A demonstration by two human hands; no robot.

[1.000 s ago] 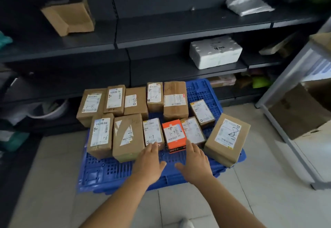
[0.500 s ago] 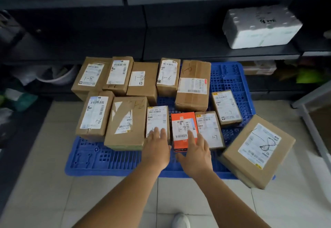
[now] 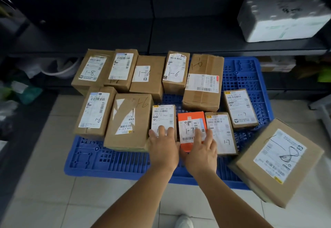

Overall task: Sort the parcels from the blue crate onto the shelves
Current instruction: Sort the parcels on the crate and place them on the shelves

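Note:
Several brown cardboard parcels with white labels lie on a flat blue crate [image 3: 107, 159] on the tiled floor. My left hand [image 3: 163, 147] rests with straight fingers on the near end of a small white-labelled parcel [image 3: 163, 115]. Beside it my right hand [image 3: 200, 149] lies on the near end of an orange parcel [image 3: 189, 118] marked 1-7, fingers spread over its label. A brown parcel marked 1-7 [image 3: 221, 131] sits just right of the orange one. Dark shelves [image 3: 179, 48] run behind the crate.
A larger brown box [image 3: 275, 161] hangs over the crate's near right corner. A white foam box [image 3: 283, 16] stands on the shelf at upper right. Bags and clutter fill the lowest shelf at left. My shoe [image 3: 184, 221] shows on the pale floor tiles.
The view has dropped and closed in on the crate. Both hands reached forward from the crate's near edge onto the small white-labelled parcel and the orange parcel.

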